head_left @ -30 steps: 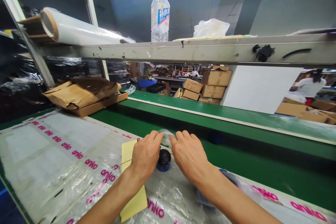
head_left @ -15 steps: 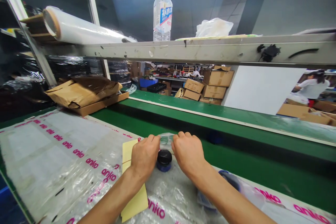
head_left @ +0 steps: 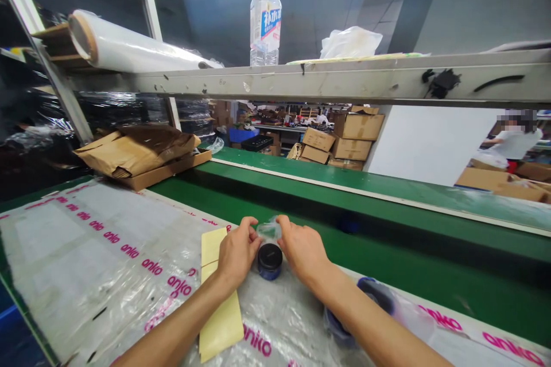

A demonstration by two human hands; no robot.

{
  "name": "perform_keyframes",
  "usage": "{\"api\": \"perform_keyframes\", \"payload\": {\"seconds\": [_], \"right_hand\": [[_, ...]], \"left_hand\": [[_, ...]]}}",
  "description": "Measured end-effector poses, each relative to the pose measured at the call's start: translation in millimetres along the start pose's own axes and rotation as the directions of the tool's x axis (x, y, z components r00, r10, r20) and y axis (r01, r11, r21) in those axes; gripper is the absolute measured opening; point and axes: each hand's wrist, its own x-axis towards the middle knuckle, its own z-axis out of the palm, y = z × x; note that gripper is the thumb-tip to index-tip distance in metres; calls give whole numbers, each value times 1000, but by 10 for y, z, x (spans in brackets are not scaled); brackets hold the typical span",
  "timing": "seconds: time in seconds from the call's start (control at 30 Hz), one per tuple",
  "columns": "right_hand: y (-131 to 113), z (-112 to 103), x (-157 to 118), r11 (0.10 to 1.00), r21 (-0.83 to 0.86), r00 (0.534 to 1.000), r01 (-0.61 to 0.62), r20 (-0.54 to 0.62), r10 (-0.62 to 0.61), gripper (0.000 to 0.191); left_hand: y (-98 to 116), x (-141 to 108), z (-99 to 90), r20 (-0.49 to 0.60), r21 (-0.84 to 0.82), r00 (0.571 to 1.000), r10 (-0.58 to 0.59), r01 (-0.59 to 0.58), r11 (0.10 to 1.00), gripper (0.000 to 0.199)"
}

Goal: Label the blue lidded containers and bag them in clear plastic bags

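Note:
My left hand (head_left: pixel 239 249) and my right hand (head_left: pixel 301 243) pinch opposite sides of a small clear plastic bag (head_left: pixel 269 231). Just below the bag, between my wrists, a round blue container with a black lid (head_left: pixel 270 259) stands on the plastic-covered worktop. Yellow paper sheets (head_left: pixel 221 324) lie under and beside my left forearm. A larger dark blue item in clear plastic (head_left: pixel 340 324) is partly hidden by my right forearm.
Beyond the worktop runs a green conveyor (head_left: pixel 310 206), with a blurred blue object in its shadow. A cardboard tray (head_left: pixel 172 171) holding brown paper is at the left. Overhead, a metal shelf (head_left: pixel 344 80) carries a bottle (head_left: pixel 266 23) and a film roll (head_left: pixel 129 43). A person stands far right.
Both hands have loosened from fists around the bag to fingertip pinches. The bag's opening now shows more between them. The lidded container has hardly moved.

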Motion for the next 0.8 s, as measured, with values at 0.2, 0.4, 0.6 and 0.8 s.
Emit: {"api": "perform_keyframes", "payload": {"seconds": [0.2, 0.4, 0.6, 0.8], "right_hand": [[107, 43, -78, 991, 125, 998, -54, 41, 49, 21], [126, 39, -169, 975, 211, 997, -74, 44, 66, 39], [127, -54, -317, 973, 229, 997, 20, 68, -36, 14], [80, -75, -407, 965, 205, 979, 164, 87, -185, 14]], "left_hand": [[-90, -36, 20, 89, -244, 996, -16, 38, 969, 5], [-58, -131, -129, 149, -330, 987, 63, -10, 944, 7], [-95, -259, -283, 190, -242, 968, 162, -114, 964, 11], [-96, -320, -365, 268, -118, 907, 325, -304, 945, 24]]}}
